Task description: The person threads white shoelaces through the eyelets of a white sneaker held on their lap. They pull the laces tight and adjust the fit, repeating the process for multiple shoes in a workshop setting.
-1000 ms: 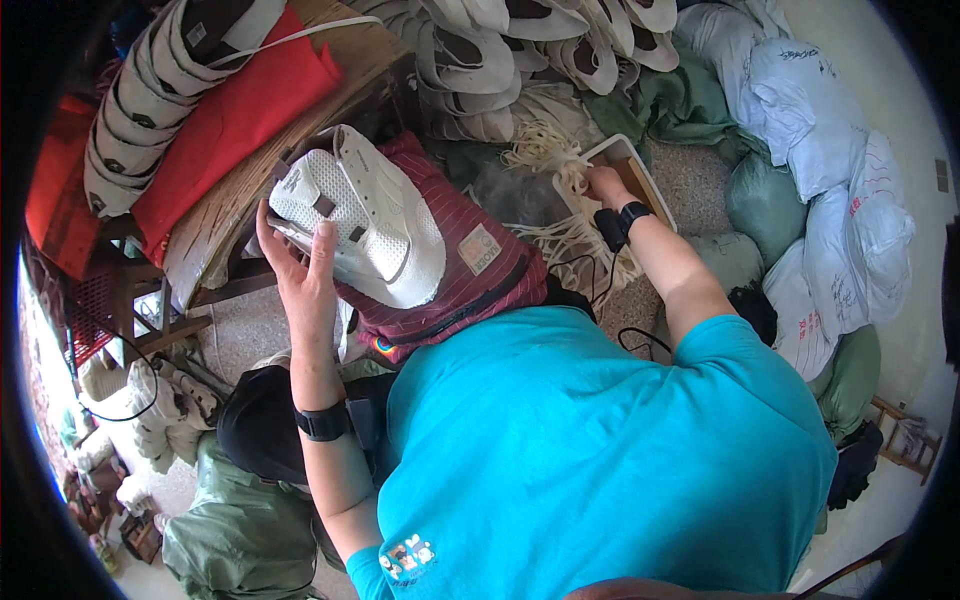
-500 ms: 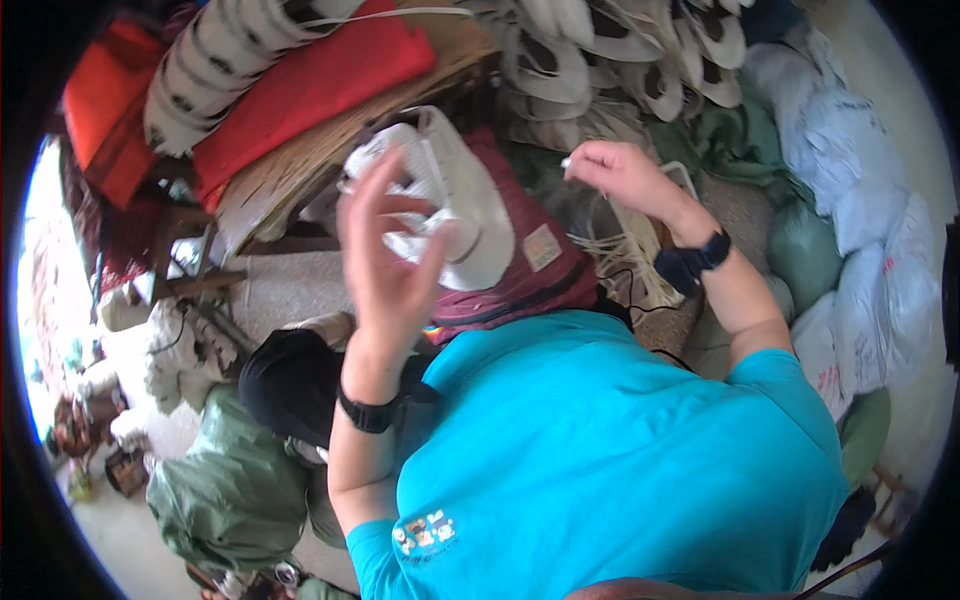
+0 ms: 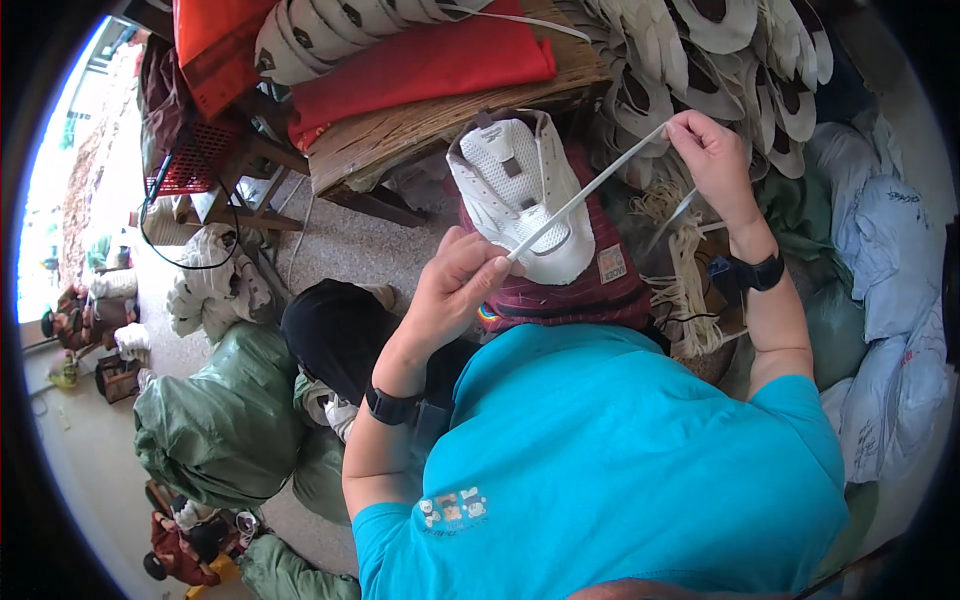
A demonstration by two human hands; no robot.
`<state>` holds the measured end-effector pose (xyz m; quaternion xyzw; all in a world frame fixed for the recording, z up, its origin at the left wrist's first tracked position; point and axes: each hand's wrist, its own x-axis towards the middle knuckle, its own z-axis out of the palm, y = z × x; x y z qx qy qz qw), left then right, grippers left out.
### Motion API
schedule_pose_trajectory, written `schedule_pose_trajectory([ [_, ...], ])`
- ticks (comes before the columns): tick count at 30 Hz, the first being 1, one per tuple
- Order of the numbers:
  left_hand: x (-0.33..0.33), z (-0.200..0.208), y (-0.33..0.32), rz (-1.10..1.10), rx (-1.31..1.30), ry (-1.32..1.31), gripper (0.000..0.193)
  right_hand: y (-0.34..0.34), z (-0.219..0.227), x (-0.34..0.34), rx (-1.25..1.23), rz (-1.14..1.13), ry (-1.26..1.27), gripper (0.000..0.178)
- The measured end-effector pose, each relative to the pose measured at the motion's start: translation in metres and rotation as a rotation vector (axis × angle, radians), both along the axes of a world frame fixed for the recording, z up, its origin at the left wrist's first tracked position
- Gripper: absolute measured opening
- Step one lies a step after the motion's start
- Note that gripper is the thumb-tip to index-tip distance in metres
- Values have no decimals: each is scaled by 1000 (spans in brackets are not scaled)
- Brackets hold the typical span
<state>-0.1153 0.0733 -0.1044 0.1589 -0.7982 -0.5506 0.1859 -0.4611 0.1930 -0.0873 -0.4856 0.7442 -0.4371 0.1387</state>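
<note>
A white shoelace (image 3: pixel 590 190) is stretched taut on a slant between my two hands. My left hand (image 3: pixel 463 277) is closed in a pinch on its lower end, just beside the toe of a white shoe upper (image 3: pixel 565 255). Farther up and to the right, my right hand (image 3: pixel 712 165) pinches the lace, and a loose end hangs below it. The upper lies on a maroon cloth (image 3: pixel 560 305) over my lap, its tongue and unlaced eyelet rows showing. The lace passes above the upper's toe area.
A wooden bench (image 3: pixel 390 130) ahead bears a red cloth (image 3: pixel 430 80) and a row of nested uppers (image 3: pixel 330 35). Many pale uppers (image 3: pixel 720 70) hang at far right. A bundle of laces (image 3: pixel 688 270) lies right of my lap. Green sacks (image 3: pixel 225 420) stand at left, pale bags (image 3: pixel 885 240) at right.
My left hand, open over the shoe upper before, has come down and closed on the lace. The lace is now drawn out between both hands. The whole view has shifted.
</note>
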Motion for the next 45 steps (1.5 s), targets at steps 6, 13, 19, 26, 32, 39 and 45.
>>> schedule_pose_trajectory([
  [6, -8, -8, 17, 59, 478, 17, 24, -6, -25, -28, 255, -173, 809, 17],
  [13, -33, -4, 26, 73, 456, -54, 23, -27, -21, -4, 84, 199, 660, 25],
  [19, -49, -1, 25, 169, 323, -67, 19, -21, 7, 106, 16, 716, -282, 24],
  [26, -49, -17, 23, 322, -95, 18, 10, -35, -2, 90, 35, 750, -144, 12],
  [32, -48, -27, 24, 465, -103, 29, 26, -39, -18, 86, -100, 566, 124, 11],
  [39, -45, -30, 23, 420, -335, -55, 27, -39, -22, 94, -190, 525, 298, 16],
  [45, -43, -27, 18, 375, -262, -41, 26, -41, -18, 102, -149, 504, 453, 18],
])
